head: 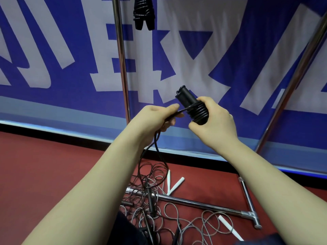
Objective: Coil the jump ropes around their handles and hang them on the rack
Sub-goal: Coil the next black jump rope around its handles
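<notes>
Jump rope (198, 113), black and part-wound, was held up in front of the blue banner (53, 41) and above the red floor (53, 165). The chrome rack (122, 68) stood just behind your hands, with one finished black bundle (143, 13) hanging near its top. On the floor below, a tangle of grey and black cord (141, 206) lay across the rack's base bar (203, 205), with white handles (177, 185) beside it. Your right hand (215, 128) was curled round the paired black handles (184, 96), its thumb and fingers pressing on the wound turns. Your left hand (155, 117) pinched the free cord (156, 144) just beside the coil and held that short span taut. From the pinch the cord dropped in a slack loop into the tangle. The main risk lay there: the trailing length appeared to run among the other ropes, so a further wrap could have dragged a knot, or a second rope, up with it and jammed the winding. Had your left pinch slackened, the springy turns would probably have loosened and slid toward the bare handle ends. A loose bundle might then have unwound once hung.
</notes>
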A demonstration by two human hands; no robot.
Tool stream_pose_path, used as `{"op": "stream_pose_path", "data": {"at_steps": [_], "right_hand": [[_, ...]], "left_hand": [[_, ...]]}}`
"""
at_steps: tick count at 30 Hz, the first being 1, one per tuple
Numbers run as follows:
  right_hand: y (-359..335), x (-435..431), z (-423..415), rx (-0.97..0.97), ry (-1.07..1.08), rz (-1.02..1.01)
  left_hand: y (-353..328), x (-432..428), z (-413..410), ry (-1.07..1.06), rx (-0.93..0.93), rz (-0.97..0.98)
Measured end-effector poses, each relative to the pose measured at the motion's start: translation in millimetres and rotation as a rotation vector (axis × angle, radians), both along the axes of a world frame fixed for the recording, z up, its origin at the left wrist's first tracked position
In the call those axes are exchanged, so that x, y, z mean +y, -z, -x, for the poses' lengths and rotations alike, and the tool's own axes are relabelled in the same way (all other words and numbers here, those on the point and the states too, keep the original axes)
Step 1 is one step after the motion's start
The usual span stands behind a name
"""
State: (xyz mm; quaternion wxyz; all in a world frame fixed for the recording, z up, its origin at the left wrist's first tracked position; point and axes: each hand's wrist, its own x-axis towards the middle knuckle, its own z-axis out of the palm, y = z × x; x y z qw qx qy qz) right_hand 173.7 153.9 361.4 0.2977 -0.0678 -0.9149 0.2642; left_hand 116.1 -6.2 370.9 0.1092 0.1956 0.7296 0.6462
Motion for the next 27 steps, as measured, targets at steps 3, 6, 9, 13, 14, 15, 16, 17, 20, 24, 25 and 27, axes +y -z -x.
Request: {"op": "stream_pose_path", "data": {"at_steps": [3, 6, 9, 13, 14, 15, 16, 17, 20, 24, 25, 27], "right_hand": [[2.0, 2.1, 1.2, -0.004, 0.011, -0.016], [1.5, 5.0, 1.7, 0.008, 0.018, 0.017], [0.4, 8.1, 0.8, 0.007, 0.021, 0.124], [-1.7, 5.2, 0.8, 0.006, -0.076, 0.393], [-3.6, 3.3, 0.5, 0.012, -0.117, 0.485], [-5.7, 1.5, 0.3, 0.010, -0.157, 0.572], [-7.6, -0.1, -0.4, -0.003, -0.193, 0.651], [-9.1, -1.6, -1.1, -0.022, -0.227, 0.713], [-9.8, -3.4, -1.9, -0.086, -0.309, 0.825], [-10.8, -2.7, -2.7, -0.128, -0.376, 0.906], [-11.4, -2.1, -2.9, -0.132, -0.392, 0.908], [-12.0, -0.2, -3.6, -0.145, -0.410, 0.881]], "left_hand": [[3.8, -0.1, 3.9, 0.002, -0.010, -0.018], [3.1, 1.1, 1.0, 0.059, 0.072, -0.024], [1.5, 0.9, -3.5, 0.141, 0.186, -0.026], [-0.2, -2.8, -0.9, 0.136, 0.286, 0.071], [0.8, -3.2, 0.8, 0.115, 0.325, 0.099], [2.1, -3.1, 2.3, 0.098, 0.345, 0.106], [4.0, -3.1, 4.3, 0.085, 0.350, 0.098], [5.5, -3.2, 5.8, 0.073, 0.347, 0.087], [7.8, -6.0, 9.9, 0.055, 0.346, 0.049], [7.0, -8.4, 11.7, 0.051, 0.355, -0.028], [6.8, -8.5, 12.2, 0.049, 0.349, -0.047], [7.8, -9.1, 14.8, 0.042, 0.331, -0.061]]}}
